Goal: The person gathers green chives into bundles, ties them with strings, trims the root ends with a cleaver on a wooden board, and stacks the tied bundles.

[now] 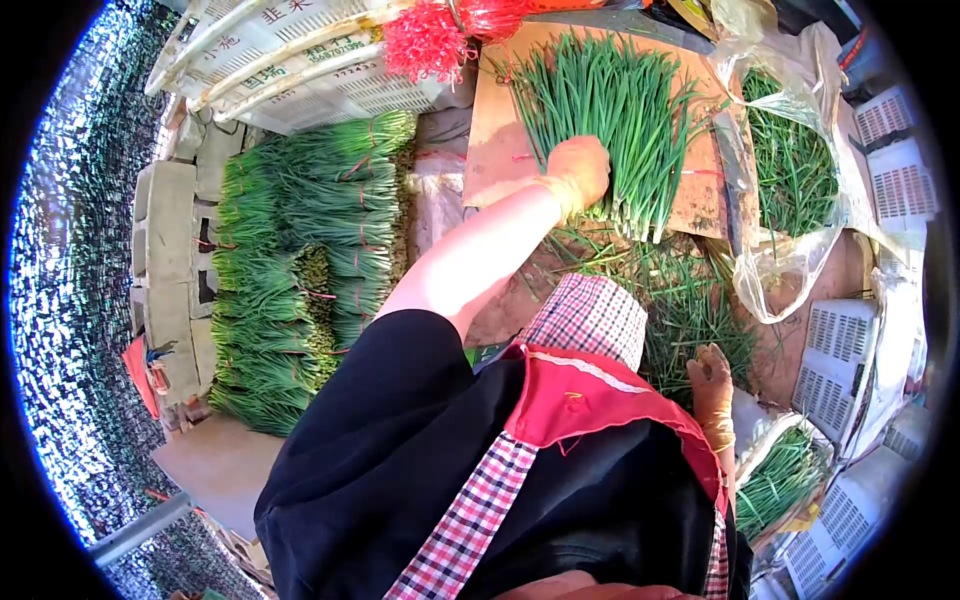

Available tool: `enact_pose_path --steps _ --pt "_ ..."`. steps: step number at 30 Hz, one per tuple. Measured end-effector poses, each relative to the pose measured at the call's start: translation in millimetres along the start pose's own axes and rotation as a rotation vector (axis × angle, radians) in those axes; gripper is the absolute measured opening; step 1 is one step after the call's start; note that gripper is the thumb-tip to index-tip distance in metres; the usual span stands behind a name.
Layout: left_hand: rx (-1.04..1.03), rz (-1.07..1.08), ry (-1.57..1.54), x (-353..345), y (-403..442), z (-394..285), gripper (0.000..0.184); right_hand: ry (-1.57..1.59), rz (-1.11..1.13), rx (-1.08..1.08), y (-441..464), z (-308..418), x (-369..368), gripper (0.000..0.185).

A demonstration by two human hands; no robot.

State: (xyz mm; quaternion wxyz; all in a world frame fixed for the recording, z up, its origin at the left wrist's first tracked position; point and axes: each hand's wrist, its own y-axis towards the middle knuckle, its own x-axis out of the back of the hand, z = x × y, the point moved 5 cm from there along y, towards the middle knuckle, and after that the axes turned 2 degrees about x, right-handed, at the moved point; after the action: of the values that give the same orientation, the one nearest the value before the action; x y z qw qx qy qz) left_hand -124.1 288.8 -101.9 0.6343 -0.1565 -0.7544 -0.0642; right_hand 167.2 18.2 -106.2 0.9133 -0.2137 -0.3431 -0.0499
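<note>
A thick heap of green garlic chives [640, 125] lies on a tan board [490, 150], pale stem ends toward me. My left hand [580, 172], in a tan glove, is curled over the left edge of the heap near the stems; its fingertips are hidden among them. Lower right, my right hand [711, 385], also gloved, hangs beside loose chive litter [690, 310]. Its fingers are loosely bent and apart, and nothing shows in them.
Tied chive bundles [345, 230] are stacked at the left beside concrete blocks [170, 240]. White crates [300, 75] and red ties [425, 42] are at the top. A plastic bag [785, 270] of chives, more crates [835, 345] and a chive-filled sack [785, 480] stand right.
</note>
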Motion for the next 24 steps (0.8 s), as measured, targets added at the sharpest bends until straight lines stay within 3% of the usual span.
enact_pose_path --steps 2,3,5,7,8,10,13,15,17,18,19,21,22,23,24 --pt "0.239 0.085 -0.433 8 8 15 0.023 0.000 -0.010 0.003 -1 -3 1 0.036" --pt "0.121 -0.064 -0.487 -5 26 24 0.031 -0.057 -0.022 0.037 2 -7 2 0.036" --pt "0.170 -0.051 -0.712 -12 40 36 0.032 -0.046 -0.045 0.027 -1 1 5 0.034" --pt "0.408 0.094 -1.026 5 28 35 0.026 -0.045 -0.058 0.041 0 -6 4 0.034" --pt "0.403 0.096 -1.023 11 27 35 0.026 -0.049 -0.066 0.062 1 -10 4 0.034" --pt "0.582 0.253 -1.335 6 21 34 0.020 -0.068 -0.074 0.080 3 -16 3 0.035" --pt "0.585 0.272 -1.258 13 19 31 0.021 -0.040 -0.051 0.070 10 -15 1 0.034" --pt "0.609 0.276 -1.195 23 15 29 0.022 -0.280 0.009 0.309 26 9 -2 0.034" --pt "0.597 0.306 -1.147 14 21 33 0.022 0.027 0.030 0.212 47 77 -5 0.037" --pt "0.584 0.334 -1.097 11 24 33 0.022 -0.064 -0.050 0.444 61 110 -10 0.043" --pt "0.580 0.332 -1.098 14 24 31 0.022 -0.006 -0.006 0.467 69 156 -18 0.046" --pt "0.574 0.331 -1.079 20 20 28 0.022 -0.077 0.027 0.504 91 222 -41 0.063" --pt "0.594 0.296 -1.098 8 28 32 0.022 -0.212 -0.005 0.613 103 241 -58 0.072" --pt "0.577 0.290 -1.162 13 25 29 0.023 -0.438 -0.003 0.579 102 267 -66 0.077" --pt "0.560 0.286 -1.227 17 21 26 0.023 -0.521 0.017 0.474 113 275 -81 0.068"
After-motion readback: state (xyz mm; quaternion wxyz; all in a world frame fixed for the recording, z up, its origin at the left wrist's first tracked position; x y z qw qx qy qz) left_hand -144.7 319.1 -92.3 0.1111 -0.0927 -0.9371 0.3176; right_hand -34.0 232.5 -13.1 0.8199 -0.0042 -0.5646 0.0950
